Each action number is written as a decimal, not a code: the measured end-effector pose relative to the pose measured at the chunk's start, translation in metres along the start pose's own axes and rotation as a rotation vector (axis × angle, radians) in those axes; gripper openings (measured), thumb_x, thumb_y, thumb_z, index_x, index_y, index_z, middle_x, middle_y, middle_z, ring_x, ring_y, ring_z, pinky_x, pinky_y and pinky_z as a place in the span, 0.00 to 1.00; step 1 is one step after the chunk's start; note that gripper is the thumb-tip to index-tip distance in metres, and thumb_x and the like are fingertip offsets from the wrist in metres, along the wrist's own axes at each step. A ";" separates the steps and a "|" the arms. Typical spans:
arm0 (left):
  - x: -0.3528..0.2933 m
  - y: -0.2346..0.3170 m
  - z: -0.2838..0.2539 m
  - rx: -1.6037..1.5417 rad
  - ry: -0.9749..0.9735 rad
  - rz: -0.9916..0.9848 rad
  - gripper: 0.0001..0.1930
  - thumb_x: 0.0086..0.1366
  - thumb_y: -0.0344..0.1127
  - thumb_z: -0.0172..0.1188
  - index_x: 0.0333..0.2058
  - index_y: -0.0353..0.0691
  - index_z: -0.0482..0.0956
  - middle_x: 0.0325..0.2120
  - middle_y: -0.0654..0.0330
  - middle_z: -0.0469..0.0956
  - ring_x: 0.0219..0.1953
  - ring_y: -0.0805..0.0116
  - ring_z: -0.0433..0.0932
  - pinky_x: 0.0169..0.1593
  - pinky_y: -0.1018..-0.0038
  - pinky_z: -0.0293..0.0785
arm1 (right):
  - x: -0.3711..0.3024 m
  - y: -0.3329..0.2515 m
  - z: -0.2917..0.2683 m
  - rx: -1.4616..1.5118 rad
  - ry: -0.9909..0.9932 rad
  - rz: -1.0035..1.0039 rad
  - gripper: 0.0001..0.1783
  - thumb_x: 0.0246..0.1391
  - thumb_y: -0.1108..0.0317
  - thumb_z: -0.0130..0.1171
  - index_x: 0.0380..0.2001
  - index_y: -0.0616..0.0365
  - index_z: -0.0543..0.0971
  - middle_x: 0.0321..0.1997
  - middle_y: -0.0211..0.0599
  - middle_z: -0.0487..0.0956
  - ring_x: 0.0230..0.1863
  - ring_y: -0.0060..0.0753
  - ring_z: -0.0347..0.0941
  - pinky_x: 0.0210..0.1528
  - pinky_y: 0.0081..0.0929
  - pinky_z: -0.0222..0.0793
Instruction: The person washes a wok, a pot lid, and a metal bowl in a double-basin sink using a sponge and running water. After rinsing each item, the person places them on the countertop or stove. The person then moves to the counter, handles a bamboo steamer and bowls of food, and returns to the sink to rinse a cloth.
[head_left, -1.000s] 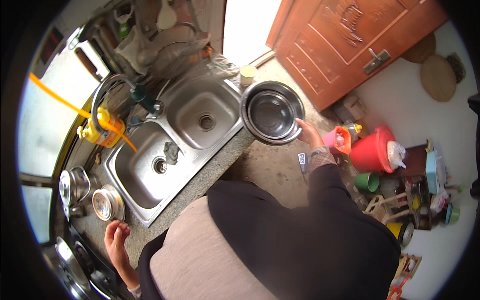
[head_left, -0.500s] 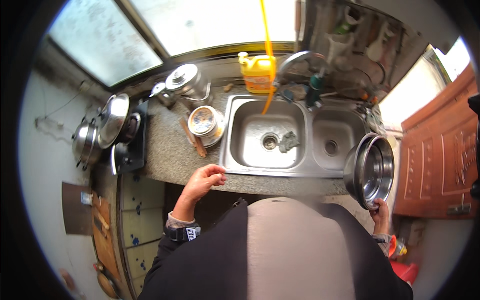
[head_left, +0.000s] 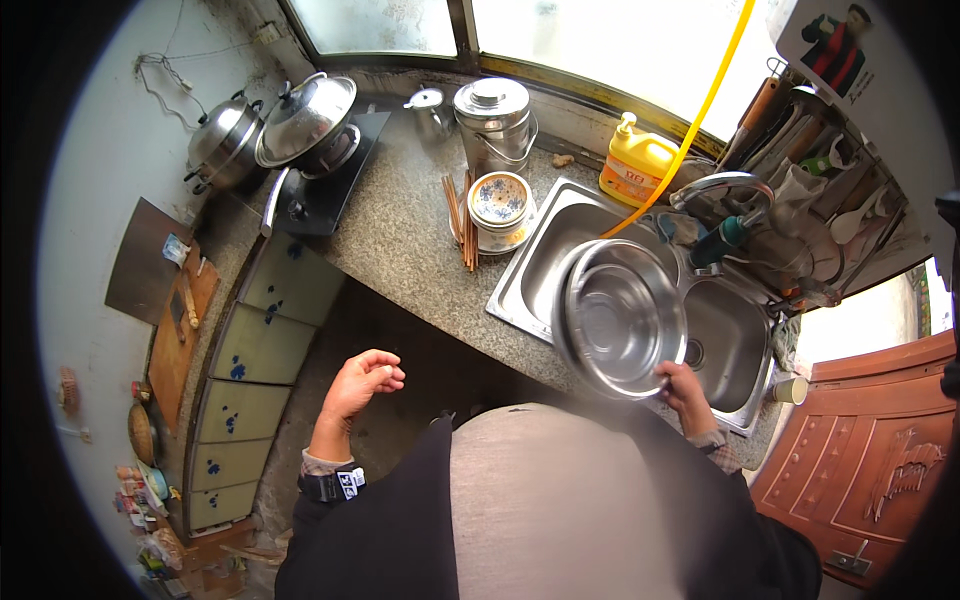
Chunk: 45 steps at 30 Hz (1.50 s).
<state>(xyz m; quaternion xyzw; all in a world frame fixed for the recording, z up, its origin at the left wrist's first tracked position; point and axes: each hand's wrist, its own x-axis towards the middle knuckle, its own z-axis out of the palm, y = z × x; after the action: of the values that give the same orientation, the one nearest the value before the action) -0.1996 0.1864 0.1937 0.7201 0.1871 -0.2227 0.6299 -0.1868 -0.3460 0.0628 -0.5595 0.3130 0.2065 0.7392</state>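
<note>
My right hand (head_left: 685, 392) grips the near rim of two nested stainless steel basins (head_left: 612, 318). They are tilted, with the shiny inside turned up, and cover much of the left bowl of the double sink (head_left: 735, 345). My left hand (head_left: 362, 385) hangs in the air before the counter's front edge, its fingers loosely bent and nothing in it. Beyond it on the counter stands a stack of patterned bowls (head_left: 500, 200), beside a bundle of wooden chopsticks (head_left: 467, 225).
At the back stand a lidded steel pail (head_left: 493, 120), a small kettle (head_left: 430, 115) and a yellow jug (head_left: 638, 165). A curved faucet (head_left: 725, 182) and a yellow hose (head_left: 700, 105) reach over the sink. A lidded wok (head_left: 308, 122) sits on the stove at left.
My view has turned left, bringing more of the stove side in. The basins have moved left in my right hand, from beside the sink to over it. My left hand stays without anything.
</note>
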 end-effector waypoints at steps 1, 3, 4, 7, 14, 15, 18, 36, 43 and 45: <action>0.001 -0.004 -0.007 -0.013 0.004 0.010 0.10 0.61 0.31 0.52 0.40 0.35 0.73 0.30 0.58 0.78 0.31 0.71 0.78 0.37 0.77 0.75 | 0.003 -0.009 0.019 -0.076 -0.020 -0.019 0.04 0.40 0.73 0.54 0.21 0.61 0.73 0.15 0.32 0.70 0.10 0.24 0.62 0.09 0.23 0.54; 0.006 -0.012 -0.016 -0.034 -0.004 0.016 0.11 0.62 0.35 0.53 0.41 0.36 0.73 0.31 0.58 0.78 0.32 0.71 0.78 0.37 0.77 0.75 | 0.006 -0.023 0.064 -0.224 -0.061 -0.091 0.05 0.38 0.72 0.54 0.21 0.62 0.73 0.14 0.31 0.69 0.09 0.24 0.61 0.09 0.22 0.52; 0.013 -0.013 -0.020 -0.042 -0.020 0.016 0.13 0.63 0.38 0.53 0.42 0.36 0.72 0.33 0.58 0.77 0.32 0.71 0.78 0.37 0.77 0.74 | 0.007 -0.027 0.089 -0.284 -0.101 -0.169 0.05 0.38 0.72 0.54 0.21 0.63 0.73 0.14 0.32 0.69 0.09 0.24 0.61 0.09 0.22 0.52; 0.035 -0.015 -0.029 -0.057 -0.040 0.033 0.20 0.64 0.46 0.53 0.47 0.36 0.69 0.38 0.56 0.75 0.35 0.71 0.76 0.37 0.76 0.74 | 0.006 -0.035 0.157 -0.379 -0.202 -0.202 0.07 0.37 0.71 0.54 0.23 0.63 0.74 0.13 0.31 0.68 0.10 0.23 0.60 0.11 0.22 0.52; 0.103 -0.031 -0.075 -0.120 0.102 0.017 0.31 0.55 0.42 0.64 0.52 0.35 0.62 0.40 0.55 0.72 0.39 0.65 0.74 0.43 0.68 0.72 | 0.041 -0.024 0.306 -0.706 -0.283 -0.133 0.07 0.39 0.69 0.54 0.21 0.63 0.74 0.13 0.33 0.68 0.10 0.24 0.60 0.11 0.23 0.53; 0.112 -0.037 -0.087 -0.062 0.138 0.049 0.28 0.51 0.34 0.62 0.50 0.34 0.63 0.39 0.55 0.73 0.38 0.66 0.74 0.43 0.70 0.71 | 0.048 -0.021 0.322 -0.660 -0.331 -0.173 0.08 0.41 0.69 0.55 0.23 0.63 0.74 0.14 0.33 0.69 0.11 0.23 0.61 0.12 0.23 0.54; 0.142 -0.057 -0.120 0.125 0.284 0.117 0.23 0.42 0.20 0.52 0.43 0.32 0.68 0.34 0.56 0.74 0.34 0.68 0.74 0.41 0.74 0.70 | 0.068 -0.017 0.358 -0.586 -0.392 -0.139 0.15 0.45 0.62 0.59 0.33 0.60 0.73 0.20 0.30 0.71 0.15 0.22 0.63 0.15 0.21 0.57; 0.240 0.022 -0.082 0.537 0.610 0.880 0.31 0.51 0.24 0.54 0.56 0.30 0.58 0.52 0.43 0.64 0.55 0.50 0.62 0.60 0.63 0.57 | 0.167 -0.051 0.274 -0.240 0.211 -0.427 0.12 0.52 0.67 0.55 0.38 0.61 0.75 0.31 0.32 0.78 0.30 0.20 0.72 0.30 0.17 0.69; 0.370 0.079 0.050 0.456 0.429 0.150 0.33 0.50 0.33 0.57 0.53 0.23 0.57 0.49 0.34 0.66 0.53 0.44 0.67 0.58 0.64 0.61 | 0.210 -0.097 0.277 -0.219 0.276 -0.593 0.23 0.56 0.56 0.53 0.48 0.62 0.71 0.45 0.37 0.74 0.48 0.27 0.68 0.53 0.25 0.61; 0.395 0.069 0.062 0.461 0.483 0.075 0.33 0.50 0.34 0.60 0.52 0.23 0.58 0.48 0.35 0.68 0.51 0.46 0.69 0.55 0.63 0.64 | 0.214 -0.102 0.276 -0.129 0.194 -0.465 0.27 0.58 0.51 0.50 0.52 0.61 0.68 0.51 0.39 0.71 0.54 0.29 0.63 0.58 0.26 0.55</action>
<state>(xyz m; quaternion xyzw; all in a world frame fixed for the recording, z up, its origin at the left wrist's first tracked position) 0.1609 0.1112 0.0239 0.8821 0.2492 -0.0586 0.3955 0.0975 -0.1209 0.0345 -0.6795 0.2316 -0.0038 0.6962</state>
